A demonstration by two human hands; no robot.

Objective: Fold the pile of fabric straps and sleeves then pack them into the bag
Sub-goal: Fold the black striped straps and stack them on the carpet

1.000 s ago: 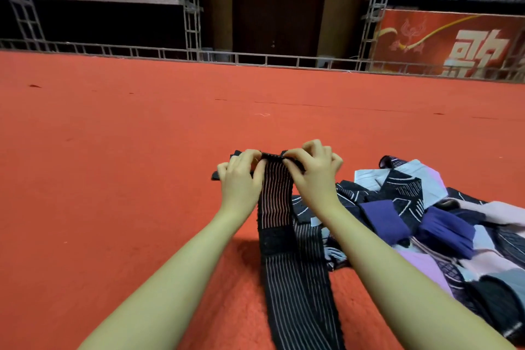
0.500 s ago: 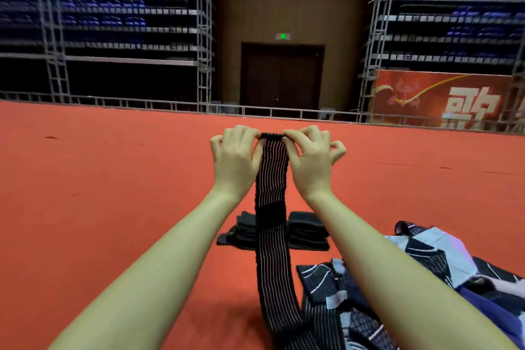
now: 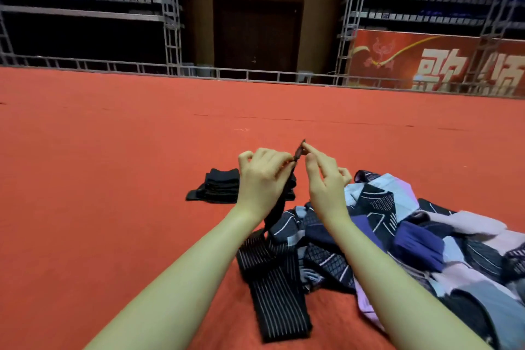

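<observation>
Red carpet floor [image 3: 99,179] fills the head view, running far back to a metal rail and a dark door. Near the middle, both hands meet at one end of a dark pin-striped strap [image 3: 272,293]. The left hand [image 3: 262,179] pinches that end between thumb and curled fingers, and the right hand [image 3: 324,179] pinches it from the other side with thumb and forefinger, its other fingers loosely bent. The two hands sit close together, almost touching at the strap's tip. From there the strap hangs down between the forearms and trails onto the floor near the person, lying partly against the left edge of the unfolded pile [image 3: 426,236] of patterned navy, purple, pale blue and pink fabric on the right. Just beyond the left hand, a small stack of folded dark pieces [image 3: 221,186] rests on the floor. No bag shows in this view.

Folding looks to be the step in hand, with this strap just started and most of the pile untouched. The next move probably calls for keeping the end edges matched, doubling the length over neatly, then setting it on the folded stack.
</observation>
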